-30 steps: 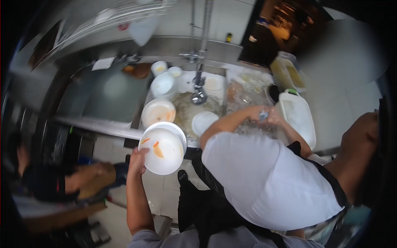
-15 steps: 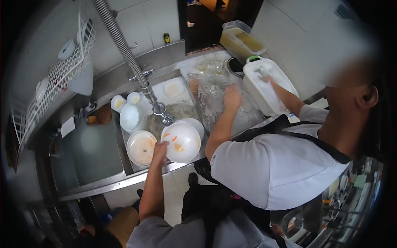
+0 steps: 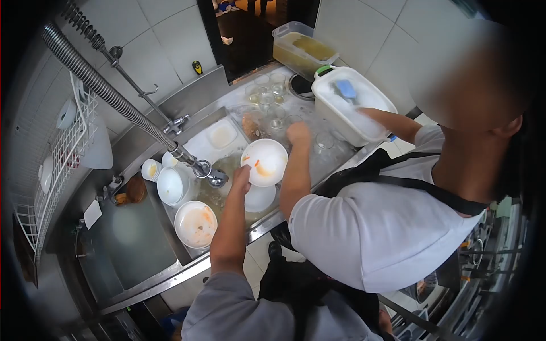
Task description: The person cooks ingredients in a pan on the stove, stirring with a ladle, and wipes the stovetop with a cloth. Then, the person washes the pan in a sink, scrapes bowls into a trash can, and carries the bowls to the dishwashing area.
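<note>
My left hand [image 3: 241,177] grips the edge of a white bowl [image 3: 265,163] with orange scraps inside, held over the sink basin. Under it, a white plate [image 3: 260,198] lies in the cloudy water. A second soiled white bowl [image 3: 196,225] rests at the basin's lower left corner. Stacked white bowls [image 3: 171,186] and small cups [image 3: 151,169] stand behind it. The spray nozzle [image 3: 216,178] hangs just left of my hand. My right hand is out of view.
A co-worker in a white shirt [image 3: 358,238] stands at the right, one hand [image 3: 298,133] near several glasses [image 3: 275,115], the other arm over a soapy white tub [image 3: 335,122]. Behind are a lidless plastic container [image 3: 302,48] and, at left, a wire rack [image 3: 62,170] and another basin [image 3: 133,250].
My left hand has carried the bowl from the front edge, rightward and forward over the basin. The view has turned. The co-worker's hands have separated, and a blue sponge now shows in the tub.
</note>
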`<state>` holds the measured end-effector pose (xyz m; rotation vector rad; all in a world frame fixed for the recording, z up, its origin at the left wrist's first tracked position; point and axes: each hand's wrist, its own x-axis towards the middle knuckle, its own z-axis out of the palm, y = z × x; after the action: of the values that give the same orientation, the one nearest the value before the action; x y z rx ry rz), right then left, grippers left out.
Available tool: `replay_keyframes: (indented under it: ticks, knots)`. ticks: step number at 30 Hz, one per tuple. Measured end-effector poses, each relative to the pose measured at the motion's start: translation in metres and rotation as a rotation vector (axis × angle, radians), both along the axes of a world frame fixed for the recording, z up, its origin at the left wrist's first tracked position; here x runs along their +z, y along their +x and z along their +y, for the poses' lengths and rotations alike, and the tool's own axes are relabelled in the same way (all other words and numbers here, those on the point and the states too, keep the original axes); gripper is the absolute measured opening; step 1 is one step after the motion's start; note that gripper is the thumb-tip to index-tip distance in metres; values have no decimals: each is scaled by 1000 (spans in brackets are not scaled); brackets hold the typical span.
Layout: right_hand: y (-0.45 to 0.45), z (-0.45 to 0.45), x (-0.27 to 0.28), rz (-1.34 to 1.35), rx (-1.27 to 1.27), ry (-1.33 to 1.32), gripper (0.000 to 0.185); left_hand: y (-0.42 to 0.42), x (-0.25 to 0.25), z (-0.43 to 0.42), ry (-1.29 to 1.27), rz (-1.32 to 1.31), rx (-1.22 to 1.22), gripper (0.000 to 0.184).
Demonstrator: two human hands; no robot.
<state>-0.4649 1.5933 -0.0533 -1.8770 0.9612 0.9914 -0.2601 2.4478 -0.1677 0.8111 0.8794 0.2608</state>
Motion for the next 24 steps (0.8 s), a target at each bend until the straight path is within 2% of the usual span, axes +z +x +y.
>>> replay_keyframes:
  ticks: [6,9,12,15,17,18,19,20,21,22,23,24]
  knots:
    - [2,14,10,-15,-45,-39,27,24,-5,-18,-7,91,-75,47]
    - [5,23,10,-28,-62,-44,27,34,33,-42,28,108,-175,61]
    - [13,30,9,-46,-73,-47,27,43,51,-63,97,199,-204,65]
    - [25,38,-2,-49,-169,-41,29,42,44,-73,136,193,-251,71]
    - [25,42,1,-73,-136,-1,29,9,57,-80,200,220,-239,73]
    - [30,43,3,-112,-114,39,29,-16,41,-75,226,238,-152,69]
    - [41,47,2,-112,-109,46,29,-45,-6,-62,258,248,-71,66]
    - [46,52,-2,-121,-64,29,27,-85,-68,-47,346,111,77,56]
    - [37,56,-1,-133,-43,6,26,-113,-120,-20,111,-40,315,48]
    - [29,30,-26,-203,153,111,26,-130,-161,9,-60,-283,517,34]
    - [16,4,-50,-447,542,113,27,-143,-190,46,-141,-337,223,16]
    - [10,-51,-127,-84,178,140,23,-130,-195,50,-178,-368,276,31]
